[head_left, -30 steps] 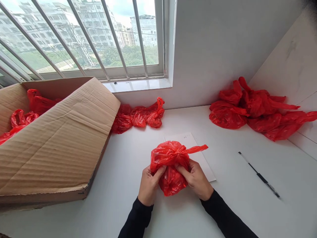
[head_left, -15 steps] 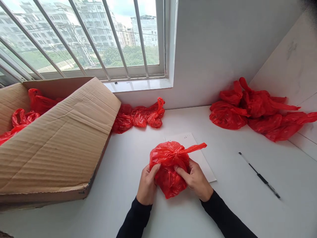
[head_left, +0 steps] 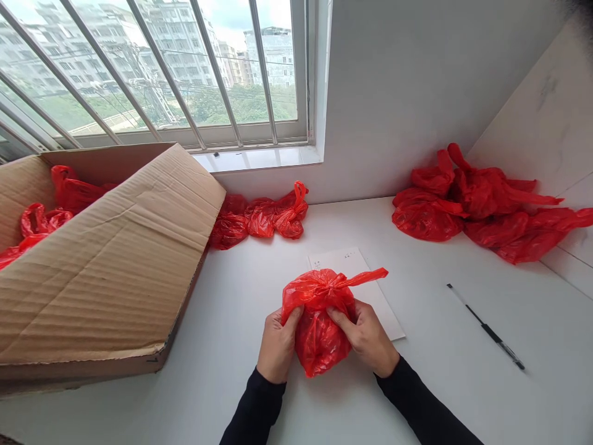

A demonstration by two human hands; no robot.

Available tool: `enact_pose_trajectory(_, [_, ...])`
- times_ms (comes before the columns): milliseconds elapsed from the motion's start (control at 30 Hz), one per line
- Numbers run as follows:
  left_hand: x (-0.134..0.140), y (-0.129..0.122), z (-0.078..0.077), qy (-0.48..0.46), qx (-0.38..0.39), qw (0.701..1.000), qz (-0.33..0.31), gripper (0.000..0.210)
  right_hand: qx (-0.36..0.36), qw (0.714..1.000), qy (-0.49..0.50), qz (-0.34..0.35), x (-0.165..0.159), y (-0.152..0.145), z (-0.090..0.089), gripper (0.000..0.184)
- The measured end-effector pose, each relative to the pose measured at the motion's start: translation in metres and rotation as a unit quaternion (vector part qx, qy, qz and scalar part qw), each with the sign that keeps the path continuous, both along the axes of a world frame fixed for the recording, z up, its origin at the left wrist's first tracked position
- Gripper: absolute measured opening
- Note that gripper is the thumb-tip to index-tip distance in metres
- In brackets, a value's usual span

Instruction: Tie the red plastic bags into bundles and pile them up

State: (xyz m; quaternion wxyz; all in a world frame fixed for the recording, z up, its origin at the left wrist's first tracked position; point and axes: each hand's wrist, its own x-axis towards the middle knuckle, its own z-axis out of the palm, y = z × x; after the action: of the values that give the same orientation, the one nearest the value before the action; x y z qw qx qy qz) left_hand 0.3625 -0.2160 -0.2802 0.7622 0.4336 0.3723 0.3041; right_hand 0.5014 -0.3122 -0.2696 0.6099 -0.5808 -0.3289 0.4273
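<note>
Hands pinch a knotted red bag over the white table

Fingers of both hands close on one red plastic bag just in front of the person, low in the middle of the view. The left hand grips the bag's left side with thumb and fingers curled into the plastic, and the right hand does the same on the right side, so the bag is squeezed between them. The bag is bunched and full, its top gathered, with one loose handle strip pointing off to the right. It sits partly over the near edge of a white sheet of paper lying flat on the white table. A black pen lies on the table well to the right. A heap of red bags rests in the far right corner against the wall, and a smaller cluster of red bags sits under the window sill. A tilted cardboard box on the left holds more red bags behind its raised flap
</note>
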Motion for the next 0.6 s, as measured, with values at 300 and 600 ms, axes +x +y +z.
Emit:
enact_pose_trajectory(300, [-0.0011,-0.0017,0.0061,0.0,0.041,0.998,-0.043,0.027,0.001,1.0,0.007,0.01,0.001,0.0003,-0.0014,0.031])
enact_pose_trajectory(600, [0.0012,-0.0027,0.0081,-0.035,-0.03,0.999,0.028,0.022,0.016,1.0,-0.008,0.006,-0.0005,0.0016,-0.0034,0.023])
